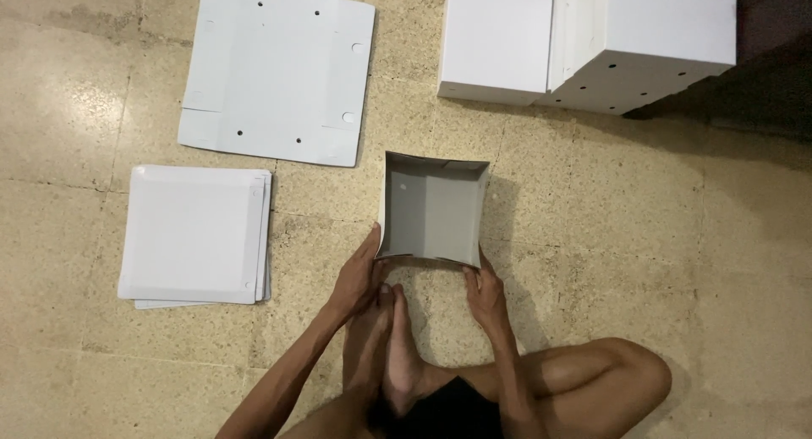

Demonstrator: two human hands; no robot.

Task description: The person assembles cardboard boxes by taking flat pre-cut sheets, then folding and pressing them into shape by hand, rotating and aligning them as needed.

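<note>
I sit on the floor (643,236) with the box (433,209) open-side up just ahead of my feet. My left hand (359,278) and right hand (484,288) pinch its near wall at both corners, fingers closed on the card. Even pressure should keep the walls square, I judge.

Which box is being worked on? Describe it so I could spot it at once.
On the speckled tiled floor, look just ahead of the seated person's feet. The half-folded white box stands open-topped between the left hand and right hand, unlike the flat sheets and closed boxes around it.
</note>
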